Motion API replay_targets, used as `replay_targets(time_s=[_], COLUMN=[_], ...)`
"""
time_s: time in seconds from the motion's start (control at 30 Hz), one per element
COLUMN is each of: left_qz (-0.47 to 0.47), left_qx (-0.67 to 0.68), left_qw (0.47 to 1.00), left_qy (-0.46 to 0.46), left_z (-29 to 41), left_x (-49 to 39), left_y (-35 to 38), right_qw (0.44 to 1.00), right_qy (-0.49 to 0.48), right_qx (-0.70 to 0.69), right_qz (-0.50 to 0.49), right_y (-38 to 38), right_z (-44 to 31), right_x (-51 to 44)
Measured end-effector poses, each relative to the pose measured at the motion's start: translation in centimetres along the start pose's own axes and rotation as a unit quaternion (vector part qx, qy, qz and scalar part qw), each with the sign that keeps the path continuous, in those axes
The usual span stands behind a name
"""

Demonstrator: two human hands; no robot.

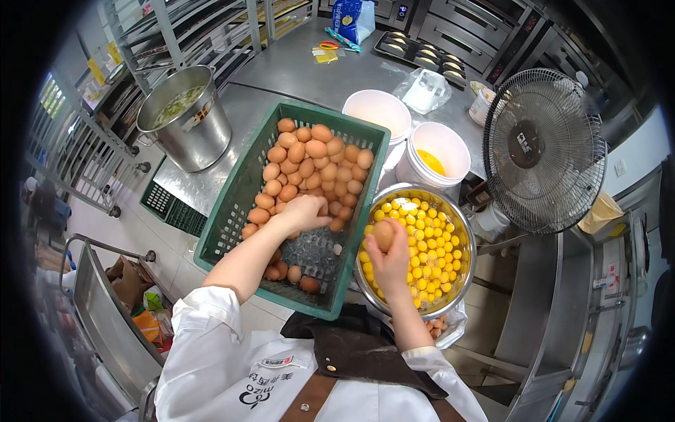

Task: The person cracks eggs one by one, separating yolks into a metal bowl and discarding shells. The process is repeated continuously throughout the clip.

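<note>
Over the steel bowl [469, 264] on my right, my right hand [393, 261] grips a brown egg [384, 235]. Many cracked eggs fill the bowl, their yellow yolks [430, 248] whole in clear egg white. My left hand [308, 213] reaches into the green plastic crate [232, 195], with curled fingers against the pile of brown eggs [316, 158]. Whether those fingers hold an egg is hidden. Several more eggs [293, 274] lie at the crate's near end, and a dimpled clear sheet [316, 250] shows on its bottom.
Two white buckets [377, 108] [440, 153] stand beyond the bowl, the nearer with yellow liquid. A fan [543, 150] stands at right. A steel pot [187, 124] sits left on the steel table [295, 68]. Eggshells [436, 326] lie in a bag under the bowl.
</note>
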State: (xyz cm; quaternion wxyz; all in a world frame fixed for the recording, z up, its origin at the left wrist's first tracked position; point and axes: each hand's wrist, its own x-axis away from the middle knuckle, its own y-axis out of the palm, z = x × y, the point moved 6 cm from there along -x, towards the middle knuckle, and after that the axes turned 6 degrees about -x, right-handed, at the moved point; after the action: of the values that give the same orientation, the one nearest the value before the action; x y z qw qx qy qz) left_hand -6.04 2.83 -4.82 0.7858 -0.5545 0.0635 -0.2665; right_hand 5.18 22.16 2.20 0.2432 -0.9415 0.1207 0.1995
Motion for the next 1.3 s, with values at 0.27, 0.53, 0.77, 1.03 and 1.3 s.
replay_targets(time_s=[0.27,0.53,0.77,1.03,1.3], left_qz=[-0.196,-0.196,-0.139,0.068,0.029], left_qx=[-0.3,-0.337,-0.116,0.515,0.455], left_qw=[0.928,0.913,0.973,0.852,0.875], left_qy=[-0.104,-0.12,-0.14,0.073,0.164], left_z=[-5.6,-5.4,-1.8,5.9,11.4], left_x=[-1.2,-0.6,-0.6,0.5,2.3], left_y=[10.3,12.9,2.6,-5.6,-3.5], right_qw=[0.987,0.972,0.902,0.854,0.995], right_qy=[0.162,0.122,0.237,0.334,-0.011], right_qx=[0.006,0.194,0.048,0.366,0.049], right_qz=[0.007,-0.046,0.359,0.157,-0.084], right_y=[-3.0,-3.4,-18.0,-19.9,-1.4], right_z=[11.0,11.4,13.1,14.7,-1.3], right_x=[4.1,4.9,13.2,15.4,-1.7])
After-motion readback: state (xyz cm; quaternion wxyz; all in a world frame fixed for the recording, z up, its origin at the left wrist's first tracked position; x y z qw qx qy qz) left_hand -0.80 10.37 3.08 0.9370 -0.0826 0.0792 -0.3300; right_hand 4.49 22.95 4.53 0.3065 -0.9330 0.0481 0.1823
